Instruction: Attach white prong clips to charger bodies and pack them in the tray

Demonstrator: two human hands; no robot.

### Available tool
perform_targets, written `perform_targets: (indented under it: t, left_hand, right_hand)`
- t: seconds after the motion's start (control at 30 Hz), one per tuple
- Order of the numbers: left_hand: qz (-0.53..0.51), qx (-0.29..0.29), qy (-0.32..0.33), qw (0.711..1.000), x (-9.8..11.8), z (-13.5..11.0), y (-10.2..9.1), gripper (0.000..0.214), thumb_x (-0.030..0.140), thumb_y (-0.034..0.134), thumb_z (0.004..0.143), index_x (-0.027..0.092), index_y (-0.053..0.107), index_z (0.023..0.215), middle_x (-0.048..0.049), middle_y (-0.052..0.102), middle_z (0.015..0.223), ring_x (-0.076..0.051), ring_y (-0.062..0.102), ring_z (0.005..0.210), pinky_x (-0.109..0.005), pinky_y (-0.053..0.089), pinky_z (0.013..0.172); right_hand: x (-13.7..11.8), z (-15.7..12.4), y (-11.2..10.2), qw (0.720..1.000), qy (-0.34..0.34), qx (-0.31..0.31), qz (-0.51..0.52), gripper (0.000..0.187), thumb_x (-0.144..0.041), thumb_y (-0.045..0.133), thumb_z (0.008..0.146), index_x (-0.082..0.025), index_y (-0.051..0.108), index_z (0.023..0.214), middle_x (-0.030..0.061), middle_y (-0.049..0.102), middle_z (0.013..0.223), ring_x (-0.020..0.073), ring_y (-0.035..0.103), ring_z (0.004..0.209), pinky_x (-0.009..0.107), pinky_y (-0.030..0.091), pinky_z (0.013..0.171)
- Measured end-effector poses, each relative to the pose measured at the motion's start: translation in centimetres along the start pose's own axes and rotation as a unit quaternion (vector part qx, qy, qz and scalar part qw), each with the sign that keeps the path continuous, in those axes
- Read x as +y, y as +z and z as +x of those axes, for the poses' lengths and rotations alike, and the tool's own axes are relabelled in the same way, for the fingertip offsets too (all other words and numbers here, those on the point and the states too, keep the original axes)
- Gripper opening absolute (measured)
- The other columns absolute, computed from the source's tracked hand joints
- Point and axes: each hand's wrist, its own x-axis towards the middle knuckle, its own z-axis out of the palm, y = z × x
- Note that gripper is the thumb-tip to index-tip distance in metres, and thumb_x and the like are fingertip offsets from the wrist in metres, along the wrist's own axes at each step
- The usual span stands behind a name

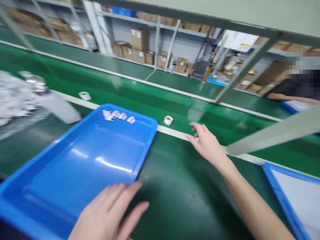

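Head view, white part point(168, 120) beyond right hand point(207, 145)

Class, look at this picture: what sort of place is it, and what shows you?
Probably a factory packing line: a green conveyor belt, a blue tray, and cardboard boxes on metal shelving behind.

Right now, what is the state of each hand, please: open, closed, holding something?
Left hand: open, fingers flat on the near rim of the blue tray, holding nothing.
Right hand: open, empty, stretched toward the small white piece, not touching it.
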Motion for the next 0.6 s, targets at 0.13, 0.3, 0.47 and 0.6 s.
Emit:
perform_targets:
  t: [0.13, 0.3, 0.47, 0.6]
  left_hand:
    - [0.021, -0.087, -0.107, 0.990, -5.7, 5.2, -2.5, 0.024, 0.042, 0.053, 0.105, 0.025, 0.063, 0.118, -0.0004, 0.072, 0.095, -0.017, 0.073, 0.083, -0.030, 0.058, 0.072]
    - [0.110, -0.129, -0.168, 0.971, -11.4, 12.8, 0.9, 0.030, 0.026, 0.056, 0.103, 0.019, 0.058, 0.132, -0.0107, 0.067, 0.124, -0.021, 0.072, 0.104, -0.033, 0.057, 0.086]
    - [0.130, -0.123, -0.153, 0.972, -13.0, 18.7, 4.1, 0.027, 0.029, 0.068, 0.098, 0.018, 0.065, 0.122, -0.0096, 0.067, 0.121, -0.023, 0.067, 0.113, -0.040, 0.055, 0.098]
    - [0.133, -0.115, -0.154, 0.972, -12.6, 20.4, 5.1, 0.024, 0.035, 0.064, 0.101, 0.013, 0.066, 0.111, -0.0070, 0.069, 0.112, -0.020, 0.068, 0.101, -0.042, 0.058, 0.091]
  right_hand:
    - [-1.0, 8.8, 5.2, 0.996, -0.044, -0.075, -0.019, 0.048, -0.035, 0.056, 0.098, -0.023, 0.052, 0.144, 0.0158, 0.057, 0.128, 0.0286, 0.069, 0.101, 0.041, 0.057, 0.088]
    - [-0.6, 8.5, 5.5, 0.992, -0.092, -0.090, -0.007, 0.034, -0.018, 0.048, 0.093, -0.020, 0.065, 0.123, 0.0144, 0.066, 0.104, 0.0327, 0.066, 0.101, 0.044, 0.056, 0.085]
    - [0.1, -1.9, 2.5, 0.978, -0.151, -0.066, 0.127, 0.023, -0.031, 0.043, 0.104, -0.026, 0.059, 0.120, 0.0107, 0.067, 0.114, 0.0259, 0.068, 0.099, 0.040, 0.058, 0.087]
    - [0.2, -9.9, 2.2, 0.967, -0.136, -0.097, 0.190, 0.022, -0.038, 0.046, 0.107, -0.031, 0.057, 0.125, 0.0079, 0.069, 0.117, 0.0247, 0.069, 0.104, 0.041, 0.059, 0.092]
